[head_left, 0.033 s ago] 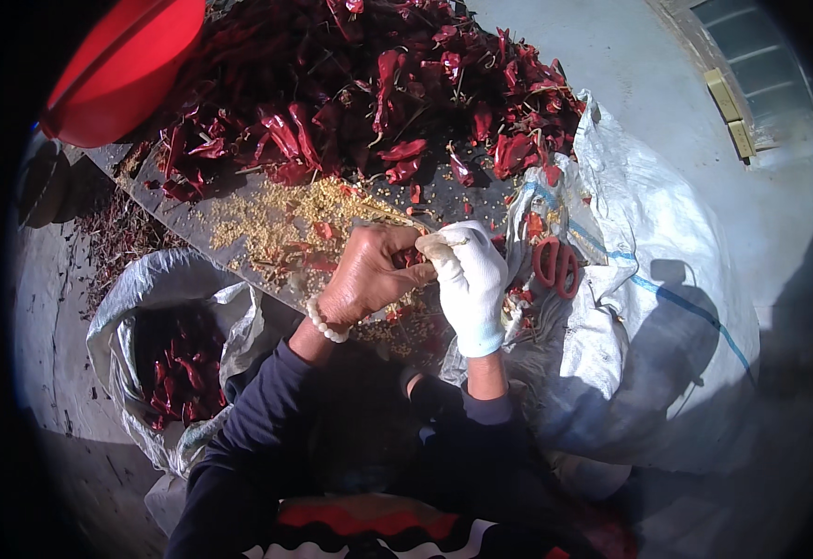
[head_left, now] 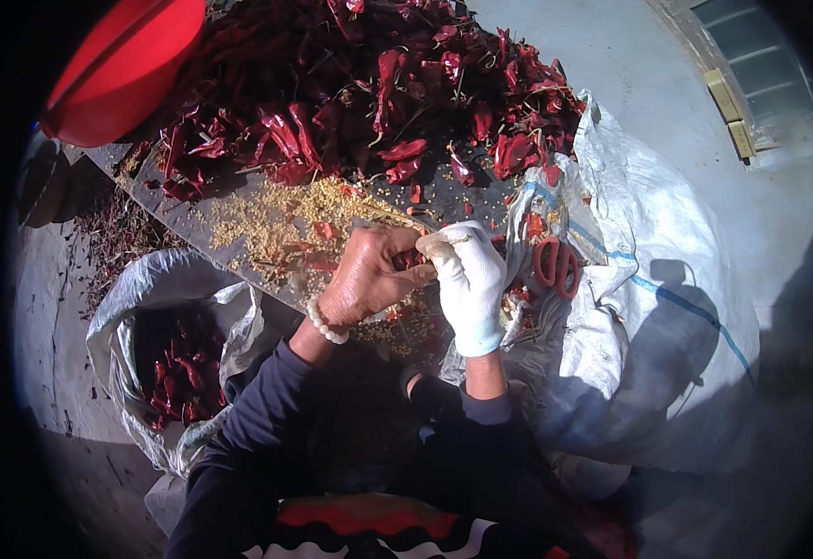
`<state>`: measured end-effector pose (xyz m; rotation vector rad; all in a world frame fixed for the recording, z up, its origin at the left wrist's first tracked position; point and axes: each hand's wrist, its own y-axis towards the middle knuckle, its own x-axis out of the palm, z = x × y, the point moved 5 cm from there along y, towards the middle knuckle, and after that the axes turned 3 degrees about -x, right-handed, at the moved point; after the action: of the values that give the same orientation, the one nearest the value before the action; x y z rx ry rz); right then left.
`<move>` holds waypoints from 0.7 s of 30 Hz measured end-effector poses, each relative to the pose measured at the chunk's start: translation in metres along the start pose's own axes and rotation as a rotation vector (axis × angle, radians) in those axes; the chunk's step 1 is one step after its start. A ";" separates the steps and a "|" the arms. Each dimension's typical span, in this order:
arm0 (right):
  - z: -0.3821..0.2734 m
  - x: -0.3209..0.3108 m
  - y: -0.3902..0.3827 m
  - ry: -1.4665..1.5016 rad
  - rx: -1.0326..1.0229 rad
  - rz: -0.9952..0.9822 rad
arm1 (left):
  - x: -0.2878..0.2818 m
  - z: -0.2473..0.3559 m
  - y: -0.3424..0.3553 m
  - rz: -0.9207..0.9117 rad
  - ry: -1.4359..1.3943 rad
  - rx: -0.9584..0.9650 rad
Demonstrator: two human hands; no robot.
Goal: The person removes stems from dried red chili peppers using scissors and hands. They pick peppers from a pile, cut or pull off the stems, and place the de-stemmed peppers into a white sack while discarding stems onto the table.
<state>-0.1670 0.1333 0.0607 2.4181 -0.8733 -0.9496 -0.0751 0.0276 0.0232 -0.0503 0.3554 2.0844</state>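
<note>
My left hand (head_left: 369, 270), bare with a beaded bracelet at the wrist, is closed around a dried red chili pepper (head_left: 407, 260), of which only a small part shows between the fingers. Against it, my right hand (head_left: 471, 275) in a white glove pinches at the pepper's end, thumb and fingers together. Both hands meet over the near edge of the work surface, where yellow seeds (head_left: 280, 219) and red scraps lie scattered. Beyond them rises a large heap of dried red chili peppers (head_left: 332, 121). Red-handled scissors (head_left: 555, 268) rest beside the glove, on the right.
A white woven sack (head_left: 676, 289) with a blue stripe bulges at the right. An open sack (head_left: 122, 326) holding red peppers stands at the lower left. The red plastic tub (head_left: 127, 74) sits at the far left. Dark debris (head_left: 127, 242) litters the floor.
</note>
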 end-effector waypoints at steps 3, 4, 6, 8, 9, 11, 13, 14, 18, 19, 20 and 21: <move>0.017 0.009 -0.012 0.272 0.297 0.080 | -0.003 0.012 -0.004 -0.007 0.066 0.054; 0.022 0.012 -0.017 0.390 0.420 0.116 | -0.002 0.011 -0.005 -0.003 0.084 0.092; 0.042 0.020 -0.031 0.734 0.675 0.185 | 0.001 0.010 -0.008 0.002 0.160 0.170; 0.066 0.025 -0.041 1.056 0.801 0.304 | 0.006 0.013 -0.012 0.006 0.277 0.254; 0.077 0.023 -0.044 1.242 0.856 0.355 | 0.009 0.015 -0.012 0.008 0.333 0.300; 0.085 0.001 -0.031 1.193 0.656 0.447 | 0.008 0.009 -0.008 0.021 0.153 0.236; 0.083 -0.020 -0.027 0.913 0.518 0.462 | -0.003 -0.001 -0.008 0.093 -0.082 0.118; 0.069 -0.030 -0.022 0.686 0.453 0.316 | -0.008 -0.004 -0.005 0.114 -0.306 -0.035; 0.014 -0.019 -0.001 0.405 0.162 -0.387 | -0.028 -0.032 -0.005 0.186 -0.885 -0.180; 0.016 -0.019 0.003 0.293 0.223 -0.357 | -0.027 -0.033 -0.002 0.223 -1.001 -0.213; 0.026 -0.021 0.012 0.088 0.266 -0.251 | -0.028 -0.018 0.000 0.246 -1.049 -0.225; 0.040 -0.023 0.024 -0.116 0.305 -0.144 | -0.030 -0.003 0.001 0.271 -1.095 -0.238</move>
<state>-0.2178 0.1259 0.0572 2.7384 -0.9551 -1.0870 -0.0608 0.0015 0.0253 0.9998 -0.5772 2.0727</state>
